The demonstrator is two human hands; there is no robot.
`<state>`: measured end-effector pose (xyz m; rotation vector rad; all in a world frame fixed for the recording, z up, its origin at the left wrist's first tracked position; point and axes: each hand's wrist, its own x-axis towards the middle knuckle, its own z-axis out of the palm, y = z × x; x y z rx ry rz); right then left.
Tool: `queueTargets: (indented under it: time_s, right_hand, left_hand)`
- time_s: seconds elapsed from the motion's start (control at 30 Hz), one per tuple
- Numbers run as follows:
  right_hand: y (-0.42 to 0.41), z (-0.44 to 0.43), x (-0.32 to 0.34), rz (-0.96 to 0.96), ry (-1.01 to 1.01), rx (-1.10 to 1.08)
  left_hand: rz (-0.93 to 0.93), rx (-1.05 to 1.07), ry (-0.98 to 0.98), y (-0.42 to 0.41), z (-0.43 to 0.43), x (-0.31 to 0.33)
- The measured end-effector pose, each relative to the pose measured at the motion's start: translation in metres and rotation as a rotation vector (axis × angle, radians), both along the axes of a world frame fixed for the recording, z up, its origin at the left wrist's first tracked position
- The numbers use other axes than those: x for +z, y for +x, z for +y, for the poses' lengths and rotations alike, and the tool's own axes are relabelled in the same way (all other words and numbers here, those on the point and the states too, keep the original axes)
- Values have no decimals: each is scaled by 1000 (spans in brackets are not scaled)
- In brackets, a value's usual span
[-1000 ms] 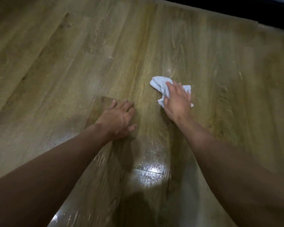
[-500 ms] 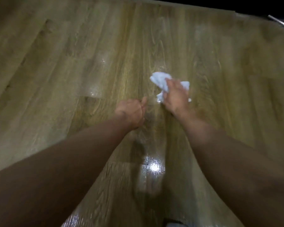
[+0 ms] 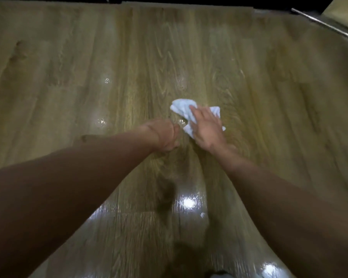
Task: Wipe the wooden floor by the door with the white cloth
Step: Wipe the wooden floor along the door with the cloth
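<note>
Wiping appears underway: the right hand, fingers flat, presses the white cloth onto the wooden floor. The left hand is fisted and empty. The next move probably needs steady sweeping pressure.

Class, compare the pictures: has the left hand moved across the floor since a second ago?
Yes. The left hand has shifted right, away from the plank end joint, towards the white cloth.

Your left forearm and right forearm run bare to the frame edge. Left hand, right hand bare too. Blur hides finer detail.
</note>
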<state>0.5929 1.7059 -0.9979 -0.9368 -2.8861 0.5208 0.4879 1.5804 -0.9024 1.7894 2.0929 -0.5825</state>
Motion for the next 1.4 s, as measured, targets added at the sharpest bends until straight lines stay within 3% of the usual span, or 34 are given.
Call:
queueTargets:
  time_s: [0.13, 0.23, 0.4, 0.53, 0.6, 0.7, 0.87, 1.0, 1.13, 1.3, 1.4]
  right_hand:
    - [77, -12, -10, 24, 68, 92]
    - [112, 28, -7, 52, 48, -103]
    - [62, 51, -1, -34, 45, -333]
    - [100, 35, 4, -22, 10, -4]
    - [134, 40, 2, 1, 3, 32]
    - [152, 72, -1, 42, 3, -120]
    - [92, 104, 8, -6, -25, -299]
    - [102, 60, 3, 31, 2, -81]
    - [170, 78, -6, 49, 100, 118]
    - [152, 152, -11, 45, 94, -342]
    - [122, 131, -7, 51, 65, -284]
  left_hand:
    - [-34, 16, 21, 9, 10, -20]
    - [-11, 47, -73, 19, 18, -27]
    - [66, 95, -178, 42, 36, -30]
    - [16, 91, -83, 43, 47, -18]
    - [9, 114, -64, 43, 49, -10]
    - [5, 119, -39, 48, 59, -6]
    - [-100, 292, -58, 55, 83, -19]
    - [-9, 288, -185, 68, 96, -35]
    - [18, 157, -84, 79, 106, -29]
    - [-106, 98, -72, 71, 108, -19]
    - [-72, 44, -126, 73, 121, -21]
